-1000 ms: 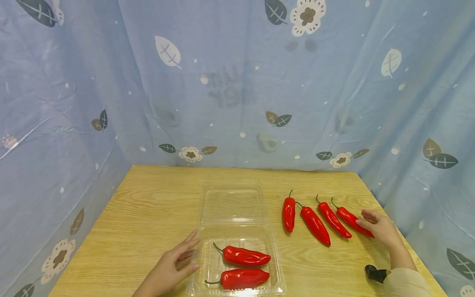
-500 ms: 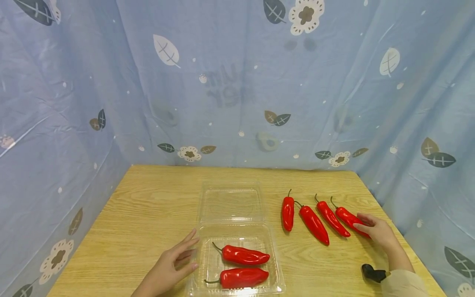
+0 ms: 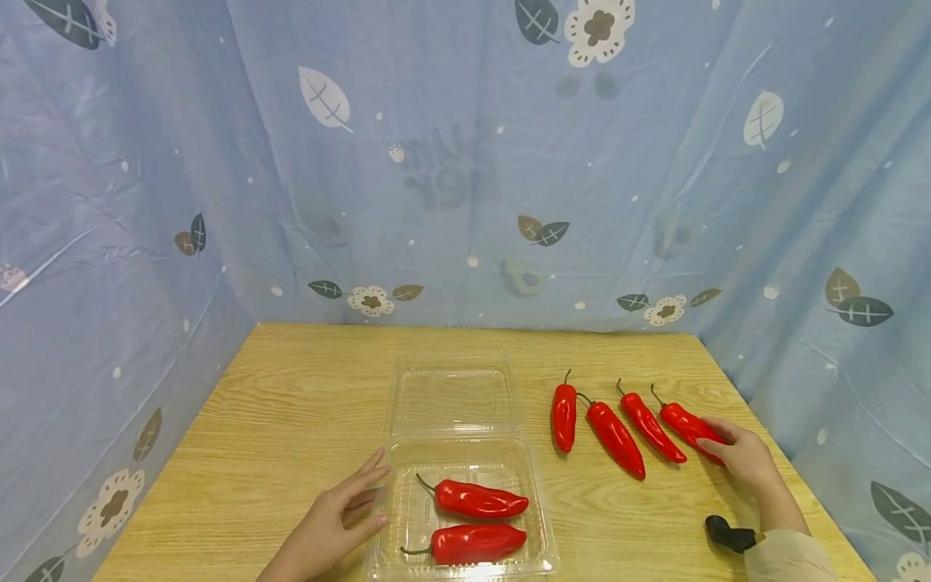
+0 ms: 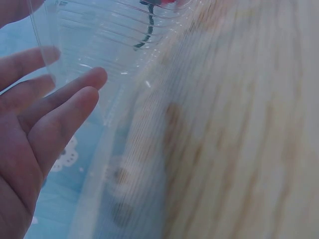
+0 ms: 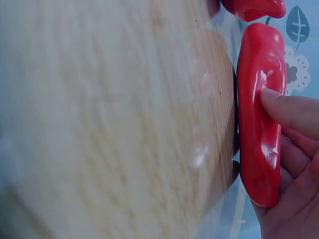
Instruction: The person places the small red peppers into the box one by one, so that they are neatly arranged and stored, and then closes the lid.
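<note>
My right hand [image 3: 745, 459] pinches the rightmost red chili pepper [image 3: 684, 422] on the wooden table. In the right wrist view the thumb presses on this glossy pepper [image 5: 256, 64], and the fingers lie behind it. My left hand [image 3: 327, 521] rests with extended fingers at the left side of a clear plastic clamshell box [image 3: 389, 485]; in the left wrist view the fingertips [image 4: 92, 77] are at its ribbed wall. Inside the box lie two red chili peppers, one farther back [image 3: 480, 500] and one nearer [image 3: 476, 544], stems to the left.
Left of the held pepper lie three more red chili peppers: one slanted [image 3: 652, 427], a larger one [image 3: 616, 440] and one nearly straight [image 3: 563, 418]. The box's transparent lid [image 3: 454, 400] lies folded back. A black object [image 3: 727, 534] is beside the right wrist. Blue printed curtains [image 3: 465, 202] enclose the table.
The right hand has moved slightly left and down onto the rightmost chili pepper and taken hold of it. That pepper has shifted a little. The left hand stays at the box.
</note>
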Available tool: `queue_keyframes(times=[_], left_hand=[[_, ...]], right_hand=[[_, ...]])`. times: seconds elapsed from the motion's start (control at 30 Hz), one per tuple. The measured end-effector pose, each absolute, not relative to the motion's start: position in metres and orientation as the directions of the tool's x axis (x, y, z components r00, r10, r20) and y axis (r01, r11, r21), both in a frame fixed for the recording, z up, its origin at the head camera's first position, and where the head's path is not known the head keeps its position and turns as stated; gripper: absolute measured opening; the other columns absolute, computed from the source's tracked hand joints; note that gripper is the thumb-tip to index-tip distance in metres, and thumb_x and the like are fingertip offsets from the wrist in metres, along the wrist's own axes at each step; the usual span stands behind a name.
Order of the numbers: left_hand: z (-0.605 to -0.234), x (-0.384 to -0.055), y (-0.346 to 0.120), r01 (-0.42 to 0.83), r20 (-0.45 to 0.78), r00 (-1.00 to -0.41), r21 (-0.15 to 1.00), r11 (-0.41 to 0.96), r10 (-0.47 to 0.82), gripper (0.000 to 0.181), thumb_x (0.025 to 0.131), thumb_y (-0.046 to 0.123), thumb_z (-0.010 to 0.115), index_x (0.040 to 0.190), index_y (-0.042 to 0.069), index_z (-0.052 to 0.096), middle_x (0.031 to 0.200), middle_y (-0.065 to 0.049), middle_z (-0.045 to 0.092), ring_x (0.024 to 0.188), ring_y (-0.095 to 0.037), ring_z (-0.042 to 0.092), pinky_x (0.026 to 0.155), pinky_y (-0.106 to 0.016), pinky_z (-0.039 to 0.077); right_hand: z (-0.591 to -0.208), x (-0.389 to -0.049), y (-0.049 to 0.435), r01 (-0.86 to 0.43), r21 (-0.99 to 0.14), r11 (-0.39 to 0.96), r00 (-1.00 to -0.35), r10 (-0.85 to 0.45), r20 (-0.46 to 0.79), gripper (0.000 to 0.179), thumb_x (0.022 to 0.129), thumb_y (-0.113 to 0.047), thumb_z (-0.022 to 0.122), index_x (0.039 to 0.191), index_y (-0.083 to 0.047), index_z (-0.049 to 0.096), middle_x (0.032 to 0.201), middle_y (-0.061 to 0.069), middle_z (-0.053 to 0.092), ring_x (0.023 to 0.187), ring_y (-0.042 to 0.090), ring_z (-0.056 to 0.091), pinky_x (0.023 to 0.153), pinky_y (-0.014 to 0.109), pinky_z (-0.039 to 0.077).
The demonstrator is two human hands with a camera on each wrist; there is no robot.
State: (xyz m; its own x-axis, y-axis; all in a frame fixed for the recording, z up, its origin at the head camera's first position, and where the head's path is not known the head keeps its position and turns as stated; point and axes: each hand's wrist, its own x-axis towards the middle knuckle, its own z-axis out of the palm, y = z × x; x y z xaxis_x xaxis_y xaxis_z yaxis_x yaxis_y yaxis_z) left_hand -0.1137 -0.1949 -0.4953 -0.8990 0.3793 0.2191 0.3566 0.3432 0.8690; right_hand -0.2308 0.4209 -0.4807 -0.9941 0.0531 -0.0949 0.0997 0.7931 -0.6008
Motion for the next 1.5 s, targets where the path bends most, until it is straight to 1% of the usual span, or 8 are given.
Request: queue_keyframes(times=[0.3,0.57,0.7,0.87,1.03,1.17,1.4,1.5], left_hand=[[-0.495,-0.114,-0.195,0.332,0.196,-0.907,0.878,0.344,0.373,0.061,0.09,0.02,0.065,0.142,0.002,0.039,0.156,-0.016,0.02,0.124,-0.041,0.048,0.096,-0.036,0.051],[-0.494,-0.113,-0.196,0.33,0.195,-0.908,0.879,0.345,0.371,0.06,0.09,0.021,0.065,0.142,0.004,0.04,0.157,-0.014,0.02,0.124,-0.04,0.048,0.095,-0.036,0.052],[-0.494,-0.113,-0.196,0.333,0.199,-0.908,0.877,0.347,0.369,0.06,0.09,0.021,0.065,0.142,0.004,0.04,0.157,-0.013,0.021,0.124,-0.039,0.048,0.096,-0.036,0.052],[-0.495,-0.114,-0.196,0.331,0.197,-0.908,0.878,0.347,0.369,0.061,0.09,0.021,0.066,0.142,0.004,0.04,0.157,-0.014,0.02,0.124,-0.039,0.048,0.096,-0.036,0.052],[-0.496,-0.114,-0.196,0.334,0.199,-0.907,0.875,0.349,0.37,0.061,0.09,0.021,0.065,0.142,0.003,0.04,0.157,-0.015,0.02,0.123,-0.04,0.049,0.095,-0.036,0.052],[-0.497,-0.114,-0.196,0.341,0.205,-0.906,0.871,0.354,0.369,0.06,0.09,0.021,0.065,0.142,0.003,0.04,0.156,-0.014,0.021,0.124,-0.04,0.048,0.095,-0.036,0.052],[-0.496,-0.114,-0.196,0.342,0.206,-0.907,0.87,0.355,0.368,0.06,0.09,0.021,0.065,0.142,0.004,0.04,0.157,-0.014,0.021,0.124,-0.039,0.048,0.095,-0.036,0.052],[-0.496,-0.114,-0.196,0.338,0.204,-0.908,0.873,0.352,0.365,0.06,0.09,0.021,0.066,0.142,0.004,0.041,0.157,-0.013,0.021,0.123,-0.039,0.049,0.095,-0.034,0.052]], right_hand=[[-0.481,-0.229,0.421,0.103,-0.58,0.808,-0.994,0.1,-0.038,0.068,0.093,-0.042,0.057,0.136,0.009,0.041,0.134,0.039,0.041,0.116,0.051,0.043,0.085,0.054,0.043],[-0.478,-0.226,0.417,0.145,-0.617,0.774,-0.989,0.137,-0.06,0.07,0.095,-0.044,0.053,0.138,0.009,0.037,0.136,0.039,0.037,0.12,0.052,0.039,0.091,0.062,0.038],[-0.473,-0.226,0.413,0.126,-0.62,0.775,-0.99,0.136,-0.031,0.067,0.096,-0.042,0.052,0.137,0.009,0.038,0.135,0.039,0.039,0.119,0.051,0.04,0.091,0.06,0.041],[-0.467,-0.228,0.408,0.078,-0.606,0.792,-0.993,0.118,0.026,0.062,0.096,-0.037,0.053,0.135,0.01,0.041,0.132,0.038,0.043,0.114,0.049,0.045,0.084,0.051,0.046],[-0.463,-0.226,0.402,0.051,-0.594,0.803,-0.991,0.114,0.07,0.06,0.095,-0.037,0.056,0.133,0.008,0.046,0.128,0.035,0.05,0.111,0.044,0.049,0.072,0.022,0.045],[-0.459,-0.225,0.396,0.017,-0.588,0.809,-0.987,0.107,0.118,0.059,0.093,-0.037,0.06,0.131,0.007,0.049,0.125,0.034,0.053,0.105,0.039,0.053,0.063,0.008,0.041],[-0.451,-0.226,0.381,-0.026,-0.594,0.804,-0.982,0.092,0.167,0.057,0.093,-0.036,0.061,0.132,0.004,0.05,0.125,0.032,0.054,0.105,0.038,0.055,0.06,0.003,0.039],[-0.445,-0.227,0.372,-0.041,-0.608,0.793,-0.981,0.085,0.177,0.058,0.092,-0.037,0.061,0.133,0.002,0.05,0.125,0.03,0.055,0.096,0.015,0.06,0.061,0.006,0.042]])
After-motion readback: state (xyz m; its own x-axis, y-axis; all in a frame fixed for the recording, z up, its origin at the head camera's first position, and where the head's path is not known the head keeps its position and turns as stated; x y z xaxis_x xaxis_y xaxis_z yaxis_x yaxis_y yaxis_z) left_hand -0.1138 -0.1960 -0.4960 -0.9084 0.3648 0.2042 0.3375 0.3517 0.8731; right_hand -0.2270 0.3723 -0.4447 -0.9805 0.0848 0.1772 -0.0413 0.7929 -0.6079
